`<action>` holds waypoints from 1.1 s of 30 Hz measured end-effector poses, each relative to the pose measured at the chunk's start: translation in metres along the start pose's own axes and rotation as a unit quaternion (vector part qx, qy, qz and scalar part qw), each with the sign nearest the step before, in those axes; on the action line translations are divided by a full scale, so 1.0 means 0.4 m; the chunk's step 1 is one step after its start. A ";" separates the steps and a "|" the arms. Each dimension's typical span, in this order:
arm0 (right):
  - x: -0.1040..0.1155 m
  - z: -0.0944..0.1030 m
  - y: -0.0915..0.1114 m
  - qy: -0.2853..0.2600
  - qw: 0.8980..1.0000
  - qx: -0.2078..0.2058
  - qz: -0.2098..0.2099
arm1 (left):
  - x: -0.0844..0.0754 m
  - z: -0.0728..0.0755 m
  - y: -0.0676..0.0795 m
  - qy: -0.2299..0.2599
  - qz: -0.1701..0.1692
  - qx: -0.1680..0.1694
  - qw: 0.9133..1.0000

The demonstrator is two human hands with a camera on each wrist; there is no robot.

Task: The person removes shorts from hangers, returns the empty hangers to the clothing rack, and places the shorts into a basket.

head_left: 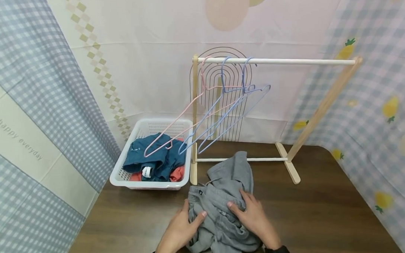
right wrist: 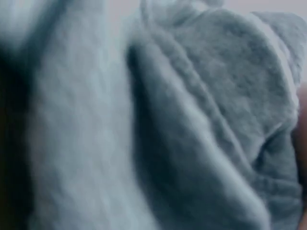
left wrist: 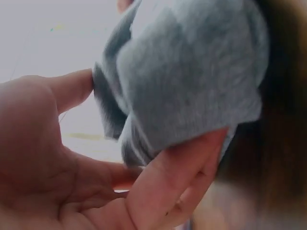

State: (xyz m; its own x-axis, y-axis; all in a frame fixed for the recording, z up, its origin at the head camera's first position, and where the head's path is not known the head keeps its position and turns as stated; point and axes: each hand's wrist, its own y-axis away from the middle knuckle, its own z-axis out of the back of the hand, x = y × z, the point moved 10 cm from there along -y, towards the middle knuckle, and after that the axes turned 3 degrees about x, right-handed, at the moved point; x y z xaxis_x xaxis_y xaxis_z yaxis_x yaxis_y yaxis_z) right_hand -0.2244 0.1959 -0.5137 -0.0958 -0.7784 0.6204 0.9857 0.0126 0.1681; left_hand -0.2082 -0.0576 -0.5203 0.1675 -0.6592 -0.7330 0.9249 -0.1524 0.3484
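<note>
A bunched grey cloth garment (head_left: 224, 216) lies at the front of the table, with a small dark label and a thin cord on it. Its folds hide what kind it is. My left hand (head_left: 180, 228) holds its left edge. In the left wrist view, the thumb touches one side of the grey cloth (left wrist: 192, 72) and the fingers lie under it. On the garment's right side, my right hand (head_left: 254, 217) grips the folds, thumb and forefinger apart on top. Grey cloth (right wrist: 230, 96) fills most of the right wrist view, hiding nearly all the fingers.
Behind the garment stands a rack with a white rail (head_left: 285, 61) and wooden legs. A pink hanger (head_left: 186, 107) and two blue hangers (head_left: 219, 121) hang at its left end. To the left, a white basket (head_left: 120, 181) holds dark blue clothes (head_left: 144, 150) and red cloth.
</note>
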 end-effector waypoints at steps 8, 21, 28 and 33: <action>0.029 -0.037 0.028 -0.128 0.991 0.024 0.004 | -0.004 -0.044 -0.034 0.029 -0.078 -0.014 0.996; 0.099 -0.067 0.068 -0.364 0.926 0.094 0.007 | -0.082 -0.051 0.000 0.271 -0.109 0.066 0.954; 0.142 -0.033 0.089 -0.397 0.915 0.066 0.035 | -0.102 -0.006 0.022 0.262 -0.113 0.014 0.958; 0.183 -0.014 0.104 -0.410 0.908 0.045 0.070 | -0.114 0.029 0.042 0.252 -0.128 -0.019 0.959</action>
State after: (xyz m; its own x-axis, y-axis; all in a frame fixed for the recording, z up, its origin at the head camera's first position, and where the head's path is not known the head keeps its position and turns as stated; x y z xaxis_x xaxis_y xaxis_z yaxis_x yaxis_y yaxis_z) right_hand -0.1897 0.1358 -0.4654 -0.0788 -0.0371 0.9962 0.9842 0.1559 0.0837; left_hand -0.2044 -0.0386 -0.4741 0.0676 -0.1621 -0.9844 0.9678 -0.2290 0.1042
